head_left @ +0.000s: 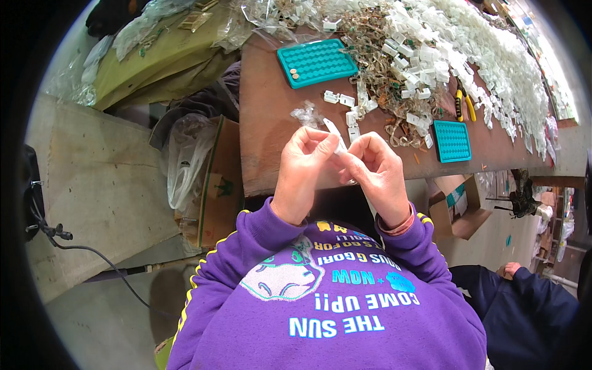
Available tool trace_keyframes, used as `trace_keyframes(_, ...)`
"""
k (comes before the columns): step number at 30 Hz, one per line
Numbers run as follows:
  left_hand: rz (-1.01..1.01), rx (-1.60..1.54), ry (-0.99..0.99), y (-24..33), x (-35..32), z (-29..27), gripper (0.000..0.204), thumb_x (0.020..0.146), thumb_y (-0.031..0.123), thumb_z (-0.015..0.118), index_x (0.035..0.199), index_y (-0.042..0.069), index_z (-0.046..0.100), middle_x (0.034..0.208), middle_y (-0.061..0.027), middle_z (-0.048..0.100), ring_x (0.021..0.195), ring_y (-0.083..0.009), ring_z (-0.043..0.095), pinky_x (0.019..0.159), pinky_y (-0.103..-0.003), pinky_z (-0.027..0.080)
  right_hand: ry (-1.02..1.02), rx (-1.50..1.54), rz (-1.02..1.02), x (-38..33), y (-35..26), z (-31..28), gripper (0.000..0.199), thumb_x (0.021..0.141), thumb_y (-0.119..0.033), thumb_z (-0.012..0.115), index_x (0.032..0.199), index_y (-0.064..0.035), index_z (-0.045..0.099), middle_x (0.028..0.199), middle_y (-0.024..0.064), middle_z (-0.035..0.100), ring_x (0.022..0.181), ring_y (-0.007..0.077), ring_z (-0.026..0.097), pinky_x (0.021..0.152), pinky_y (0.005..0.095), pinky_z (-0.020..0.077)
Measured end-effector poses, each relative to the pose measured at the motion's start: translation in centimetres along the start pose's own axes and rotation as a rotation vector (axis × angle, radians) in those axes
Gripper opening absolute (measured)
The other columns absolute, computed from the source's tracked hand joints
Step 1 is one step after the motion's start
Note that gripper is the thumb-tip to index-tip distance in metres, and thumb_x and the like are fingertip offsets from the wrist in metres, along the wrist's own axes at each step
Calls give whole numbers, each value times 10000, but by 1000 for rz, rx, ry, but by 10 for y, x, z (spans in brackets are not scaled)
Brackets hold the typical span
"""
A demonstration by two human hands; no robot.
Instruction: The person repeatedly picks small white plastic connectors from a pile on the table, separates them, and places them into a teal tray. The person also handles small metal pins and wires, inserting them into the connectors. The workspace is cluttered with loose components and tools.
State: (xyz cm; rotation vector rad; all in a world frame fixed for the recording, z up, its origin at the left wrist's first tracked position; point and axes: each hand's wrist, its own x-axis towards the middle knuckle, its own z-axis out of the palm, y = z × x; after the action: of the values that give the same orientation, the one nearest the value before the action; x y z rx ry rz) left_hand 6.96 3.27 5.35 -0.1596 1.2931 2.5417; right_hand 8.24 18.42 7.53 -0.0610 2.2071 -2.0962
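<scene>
**Two hands pinch one small white plastic clip above the table edge**

Nearest the camera, the left hand (303, 161) and the right hand (375, 169) meet fingertip to fingertip, both curled nearly closed around a single white plastic clip (337, 134). Its narrow end sticks up toward 12 o'clock from between the thumbs. It looks held close to the chest and over the near edge of the brown table (271, 117), likely so that the fine finger work stays in plain sight.

Just beyond the hands, at 12 o'clock, a few loose white clips (340, 98) lie apart from the rest, within easy reach. A scrap of clear plastic film (306, 115) sits at 11 o'clock from them.

Farther out, two teal trays show: one teal dimpled tray (317, 62) at 12 o'clock, with two small round brown pieces near its left corner, and a smaller teal tray (452, 140) at 2 o'clock. One pair of yellow-handled pliers (464, 105) lies beside the smaller tray.

Farthest, a heap of white clips (487, 55), too many to count, runs along the table toward 1 o'clock, mixed with clear loops nearer the middle
</scene>
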Motion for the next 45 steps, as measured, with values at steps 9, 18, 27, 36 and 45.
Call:
trace_keyframes(9,-96,-74,21,5,-8,6,201,961,194,641,1014,31,536,902,-66,639,787,-132,646,704,-271,538,17,199,58,-5,-2,6,117,912,-74,677,938,-7,585,802,13,653,724,39,612,610,186,488)
trace_keyframes(18,302,120,75,-8,-9,9,162,906,59,688,963,42,537,904,-59,645,759,-123,642,674,-273,544,92,83,-45,-11,-7,6,105,914,-47,665,961,14,593,786,28,660,661,53,619,567,184,478)
trace_keyframes(27,699,554,51,-9,0,-3,210,829,5,723,975,29,573,920,-82,645,844,-181,672,765,-297,543,-233,425,430,-2,-23,-25,120,918,-100,661,982,-4,627,735,6,616,515,75,558,573,252,545)
trace_keyframes(36,575,494,-86,0,3,-8,200,843,5,713,970,20,559,897,-76,619,841,-145,651,761,-277,528,-268,594,462,0,-14,-27,79,955,-98,579,981,-23,588,584,-31,463,419,63,436,548,272,516)
trace_keyframes(45,419,252,-64,2,-4,-1,148,917,22,657,986,43,527,929,-15,581,870,-76,575,777,-240,485,-253,358,311,-7,-18,-15,83,935,-69,617,975,3,609,734,1,604,549,65,576,515,214,491)
